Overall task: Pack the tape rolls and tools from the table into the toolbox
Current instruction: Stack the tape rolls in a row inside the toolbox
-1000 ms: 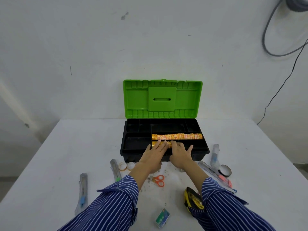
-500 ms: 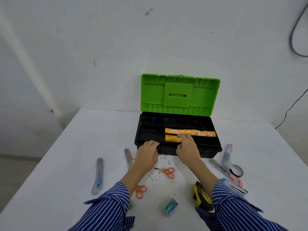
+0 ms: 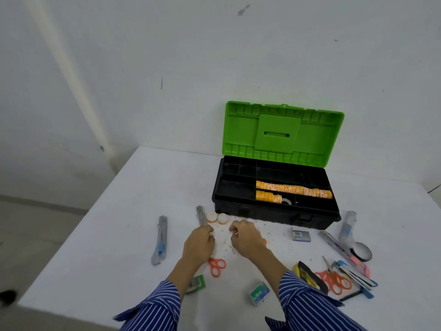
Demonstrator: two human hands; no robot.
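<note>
Head camera looks down on a white desk [image 3: 124, 211] with a toolbox [image 3: 274, 211] standing far right of centre, its green lid [image 3: 282, 133] propped upright against the wall. Its black tray is split into compartments. One long row of orange-printed tape rolls [image 3: 293, 189] lies in a middle channel, running left to right. Just nearer, a shorter row of the same orange rolls [image 3: 268, 196] fills the left part of the next channel, with a clear tape roll [image 3: 286, 201] touching its right end. The smaller far compartments and the left ones look dark; their contents cannot be made out.

Both hands hover low over the desk, just near of the toolbox. The left hand [image 3: 199, 242] has its fingers curled around the near end of a clear-cased utility knife [image 3: 201, 216]. The right hand [image 3: 245, 240] is curled too, with something small pinched at its fingertips; what it is cannot be told. Two small tape rolls [image 3: 217, 217] sit side by side on the desk just beyond the hands, close to the toolbox front.

Another utility knife [image 3: 160, 240] lies to the left. Orange scissors [image 3: 217, 266] rest near the left wrist, and a second pair [image 3: 334, 280] lies at the right among cutters. A dark tape roll [image 3: 362, 252], a staple box [image 3: 301, 235] and a yellow tape measure [image 3: 307, 275] lie on the right side.
</note>
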